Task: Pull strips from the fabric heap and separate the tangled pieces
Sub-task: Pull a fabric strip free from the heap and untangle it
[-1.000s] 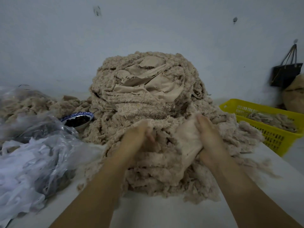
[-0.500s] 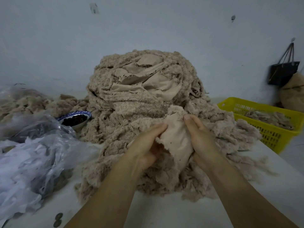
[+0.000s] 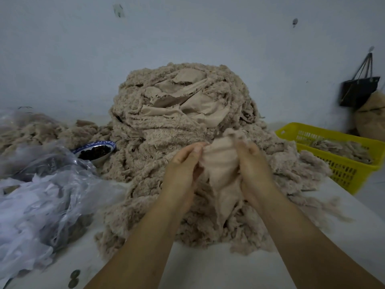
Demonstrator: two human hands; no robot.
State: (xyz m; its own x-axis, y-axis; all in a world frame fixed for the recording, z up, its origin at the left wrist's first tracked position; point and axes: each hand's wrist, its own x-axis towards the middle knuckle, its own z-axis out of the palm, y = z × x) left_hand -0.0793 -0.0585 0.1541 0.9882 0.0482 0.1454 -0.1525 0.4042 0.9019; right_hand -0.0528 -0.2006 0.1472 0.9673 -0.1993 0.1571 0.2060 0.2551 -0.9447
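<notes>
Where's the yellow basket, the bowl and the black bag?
yellow basket (image 3: 343,174), head view, on its front wall.
bowl (image 3: 94,144), head view, on its blue-patterned rim.
black bag (image 3: 359,91), head view, on the middle of its body.

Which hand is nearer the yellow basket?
Right. The right hand grips the fabric strip to the left of the yellow basket; the left hand pinches the strip's opposite edge, farther away.

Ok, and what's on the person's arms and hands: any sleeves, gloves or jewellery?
Nothing worn shows. The left hand and right hand have no gloves, and no ring, watch or bracelet is visible. No sleeve comes into view down to the picture's bottom edge.
</notes>
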